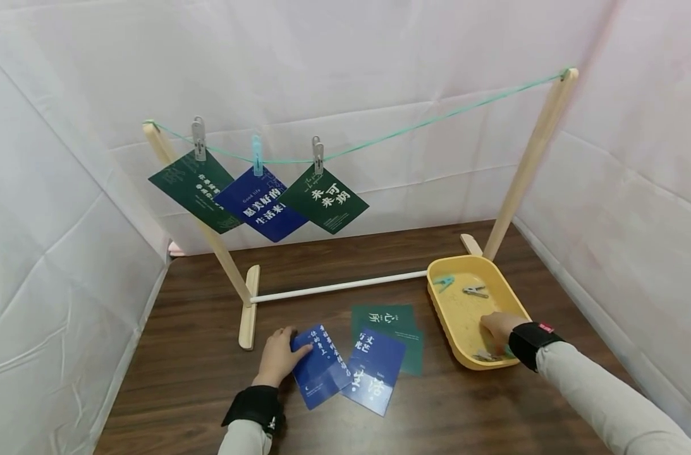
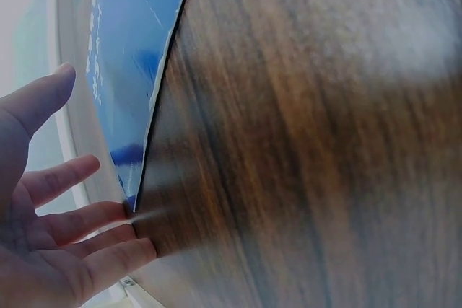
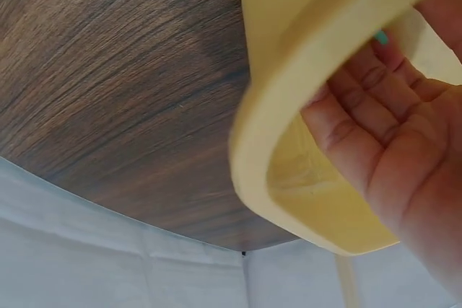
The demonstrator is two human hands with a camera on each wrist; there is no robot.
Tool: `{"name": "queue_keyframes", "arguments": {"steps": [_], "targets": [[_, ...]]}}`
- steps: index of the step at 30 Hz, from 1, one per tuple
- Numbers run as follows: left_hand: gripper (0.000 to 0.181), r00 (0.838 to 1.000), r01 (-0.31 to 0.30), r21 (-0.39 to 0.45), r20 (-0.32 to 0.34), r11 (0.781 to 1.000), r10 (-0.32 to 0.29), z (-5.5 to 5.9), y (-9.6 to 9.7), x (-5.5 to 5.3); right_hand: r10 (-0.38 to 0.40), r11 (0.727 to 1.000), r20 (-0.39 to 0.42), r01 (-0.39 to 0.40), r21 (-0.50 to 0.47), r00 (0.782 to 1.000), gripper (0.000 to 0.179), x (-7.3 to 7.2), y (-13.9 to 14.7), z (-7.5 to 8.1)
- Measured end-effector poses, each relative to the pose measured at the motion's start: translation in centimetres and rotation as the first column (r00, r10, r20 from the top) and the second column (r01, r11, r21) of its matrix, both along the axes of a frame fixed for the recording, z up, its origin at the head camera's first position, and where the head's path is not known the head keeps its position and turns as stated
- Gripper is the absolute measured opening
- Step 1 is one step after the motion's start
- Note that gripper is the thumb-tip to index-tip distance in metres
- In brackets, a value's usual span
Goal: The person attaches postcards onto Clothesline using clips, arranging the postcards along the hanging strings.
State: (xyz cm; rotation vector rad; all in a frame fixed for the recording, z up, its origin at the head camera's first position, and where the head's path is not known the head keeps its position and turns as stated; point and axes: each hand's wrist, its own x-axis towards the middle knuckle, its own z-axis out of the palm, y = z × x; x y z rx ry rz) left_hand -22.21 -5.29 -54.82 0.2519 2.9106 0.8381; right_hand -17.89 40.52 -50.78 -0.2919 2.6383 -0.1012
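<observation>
Card (image 1: 322,374) in blue — likely light, bendy and slippery, best pinched by its edges — is touched on the table (image 1: 180,392) by the left hand (image 1: 278,357), fingers spread, while whether a clip (image 1: 475,291) is held by the half-bent right hand (image 1: 500,327) in the tray (image 1: 458,316) cannot be told.

The card (image 1: 320,373) at my left hand (image 1: 278,354) is blue with white writing and a white crescent; the next card (image 1: 373,363) is blue and white too, over green cards (image 1: 411,360) lettered in white. My right hand (image 1: 495,325) is in a yellow basket (image 1: 459,316) with a turquoise peg (image 1: 444,282) and a grey peg (image 1: 475,291). On the mint-green line (image 1: 413,128) I see dark green, blue, dark green, white-lettered, under grey, pale blue and grey pegs. My wristbands (image 1: 532,344) are black, the right with a red tag (image 1: 546,328); my sleeves (image 1: 601,385) whitish. The table (image 1: 180,379) is dark brown, streaked with grain.
</observation>
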Motion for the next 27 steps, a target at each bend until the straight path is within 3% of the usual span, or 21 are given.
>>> {"name": "queue_keyframes", "arguments": {"steps": [7, 10, 12, 15, 21, 27], "targets": [[0.054, 1.000, -0.010, 0.027, 0.006, 1.000, 0.010, -0.2, -0.1, 0.2, -0.004, 0.998, 0.024, 0.005, -0.063, 1.000, 0.030, 0.3, 0.0, 0.7], [0.055, 1.000, -0.023, 0.041, 0.010, 0.999, 0.023, -0.1, -0.2, 0.3, -0.080, 0.989, 0.112, 0.093, -0.112, 0.990, 0.027, 0.1, -0.2, 1.8], [0.055, 1.000, -0.025, 0.045, 0.008, 0.999, 0.025, 0.0, -0.2, 0.3, -0.140, 0.976, 0.181, 0.167, -0.141, 0.973, 0.026, -0.2, -0.3, 2.5], [0.056, 1.000, -0.022, 0.049, 0.010, 0.999, 0.022, 0.0, -0.3, 0.3, -0.167, 0.957, 0.261, 0.220, -0.188, 0.951, 0.023, -0.8, -0.3, 3.2], [0.059, 0.999, -0.015, 0.051, 0.041, 0.999, 0.013, -0.3, -0.4, 0.2, -0.087, 0.934, 0.366, 0.204, -0.294, 0.927, 0.022, -1.7, -0.2, 4.8], [0.066, 0.999, 0.001, 0.059, 0.035, 0.998, -0.003, -0.1, -0.3, 0.2, -0.027, 0.921, 0.392, 0.175, -0.348, 0.920, 0.024, -2.5, -0.1, 6.6]]}}
